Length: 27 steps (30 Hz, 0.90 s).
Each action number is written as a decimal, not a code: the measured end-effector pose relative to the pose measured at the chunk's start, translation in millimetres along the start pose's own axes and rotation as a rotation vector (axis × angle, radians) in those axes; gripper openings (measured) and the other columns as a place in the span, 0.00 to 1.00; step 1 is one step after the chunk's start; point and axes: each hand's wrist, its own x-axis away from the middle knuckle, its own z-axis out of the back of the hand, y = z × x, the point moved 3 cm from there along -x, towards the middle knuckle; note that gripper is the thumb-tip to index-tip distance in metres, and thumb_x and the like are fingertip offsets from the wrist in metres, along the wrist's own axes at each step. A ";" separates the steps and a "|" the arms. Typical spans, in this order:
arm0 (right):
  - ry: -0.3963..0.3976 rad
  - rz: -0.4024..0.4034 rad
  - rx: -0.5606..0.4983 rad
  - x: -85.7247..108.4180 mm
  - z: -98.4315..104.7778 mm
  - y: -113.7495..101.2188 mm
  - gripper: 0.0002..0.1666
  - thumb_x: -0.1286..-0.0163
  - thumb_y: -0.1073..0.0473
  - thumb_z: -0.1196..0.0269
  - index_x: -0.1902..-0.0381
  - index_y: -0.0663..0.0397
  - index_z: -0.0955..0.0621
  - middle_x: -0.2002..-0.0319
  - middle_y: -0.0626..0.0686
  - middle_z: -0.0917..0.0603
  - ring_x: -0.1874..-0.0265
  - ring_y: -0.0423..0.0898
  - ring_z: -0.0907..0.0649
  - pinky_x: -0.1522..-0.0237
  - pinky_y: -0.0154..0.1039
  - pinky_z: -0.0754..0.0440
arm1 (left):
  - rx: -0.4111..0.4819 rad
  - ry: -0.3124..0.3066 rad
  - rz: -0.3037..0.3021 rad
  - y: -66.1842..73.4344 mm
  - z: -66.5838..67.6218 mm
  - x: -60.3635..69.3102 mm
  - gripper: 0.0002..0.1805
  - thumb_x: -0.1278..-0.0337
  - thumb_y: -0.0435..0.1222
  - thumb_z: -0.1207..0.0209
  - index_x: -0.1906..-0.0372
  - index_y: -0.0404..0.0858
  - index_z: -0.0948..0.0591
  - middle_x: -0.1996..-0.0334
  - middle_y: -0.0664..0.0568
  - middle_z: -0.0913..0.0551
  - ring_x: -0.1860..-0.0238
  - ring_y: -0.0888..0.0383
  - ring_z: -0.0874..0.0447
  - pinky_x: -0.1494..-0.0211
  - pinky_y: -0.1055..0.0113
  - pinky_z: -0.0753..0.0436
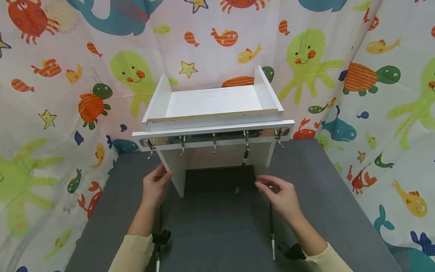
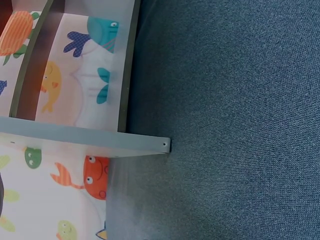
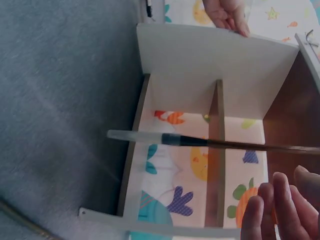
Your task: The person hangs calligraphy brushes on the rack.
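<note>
A white shelf unit (image 1: 214, 122) stands on a grey surface, with a strip of several metal hooks along its front edge. My left hand (image 1: 157, 185) touches the outside of its left side panel (image 1: 172, 170), thumb at the front edge. From one hook on the right hangs a slim brush (image 3: 187, 141) with a whitish tip, dark collar and brown handle. My right hand (image 1: 280, 198) hovers by the right panel, fingers loosely bent. In the right wrist view, I see nothing held by its fingers (image 3: 281, 200).
Thin rods, apparently brushes, lie below each hand; the right one (image 1: 273, 241) has a pale end. The grey cloth surface (image 1: 210, 234) extends around the shelf. A curtain printed with sea animals (image 1: 204, 41) hangs behind and to both sides.
</note>
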 end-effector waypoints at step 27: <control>0.132 -0.266 -0.017 26.9 23.9 58.9 0.24 0.38 0.61 0.26 0.45 0.61 0.17 0.49 0.63 0.13 0.57 0.34 0.13 0.57 0.24 0.17 | -0.013 0.047 0.001 -2.3 -0.9 -1.6 0.26 0.39 0.17 0.41 0.36 0.24 0.28 0.47 0.60 0.13 0.42 0.63 0.16 0.42 0.70 0.18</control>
